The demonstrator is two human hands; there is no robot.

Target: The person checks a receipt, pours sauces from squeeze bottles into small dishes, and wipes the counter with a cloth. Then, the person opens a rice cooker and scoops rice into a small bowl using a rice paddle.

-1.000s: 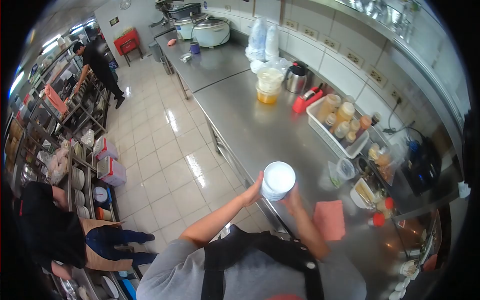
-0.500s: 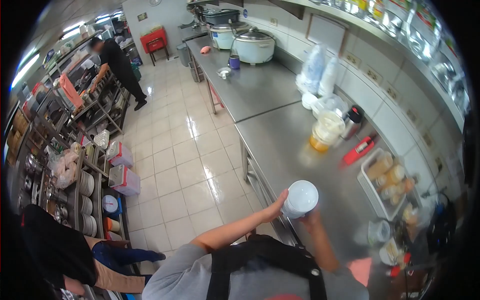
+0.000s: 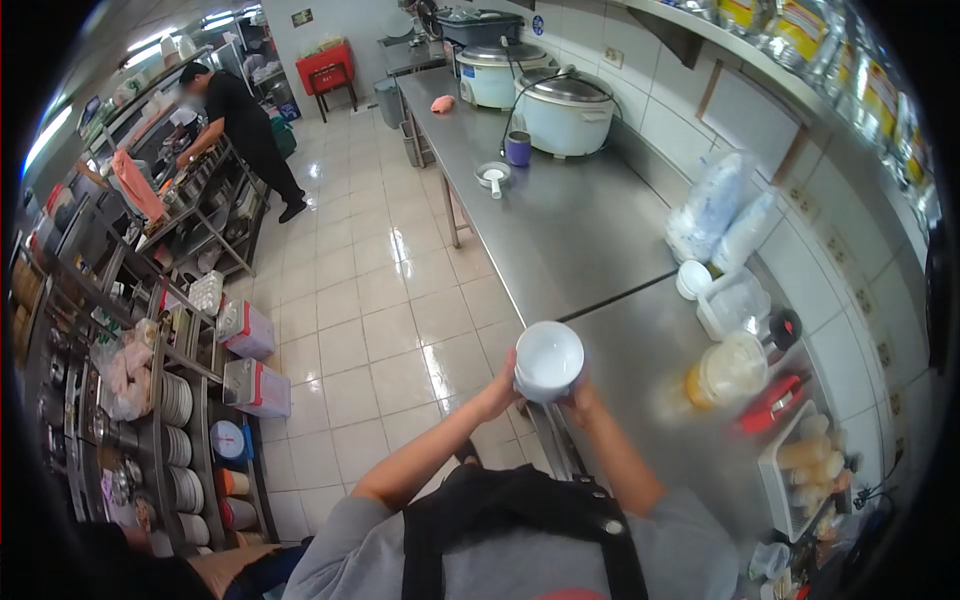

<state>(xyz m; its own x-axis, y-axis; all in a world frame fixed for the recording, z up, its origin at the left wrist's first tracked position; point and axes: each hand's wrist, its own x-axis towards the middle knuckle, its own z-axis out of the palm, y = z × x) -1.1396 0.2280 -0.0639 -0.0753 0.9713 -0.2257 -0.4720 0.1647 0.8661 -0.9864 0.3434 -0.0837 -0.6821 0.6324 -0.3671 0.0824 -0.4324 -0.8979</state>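
Note:
A stack of white bowls (image 3: 549, 360) is held between my two hands, near the front edge of the steel counter (image 3: 620, 340). My left hand (image 3: 499, 387) grips the stack from its left side. On the right side, my right hand (image 3: 581, 394) is wrapped round the lower part, its fingers partly hidden by the bowls. The top bowl's inside faces up toward me and shows nothing in it.
Rice cookers (image 3: 563, 112), a purple cup (image 3: 518, 148) and a strainer (image 3: 492, 178) stand farther along the counter. Tubs (image 3: 728, 372) and a bottle basket (image 3: 795, 470) are at right. One person (image 3: 245, 130) works at the left shelves; another is partly visible at lower left.
The view has shifted along the counter, bringing the rice cookers nearer and the bottle basket lower right. Both hands still hold the bowl stack. The lower-left person has mostly left the view.

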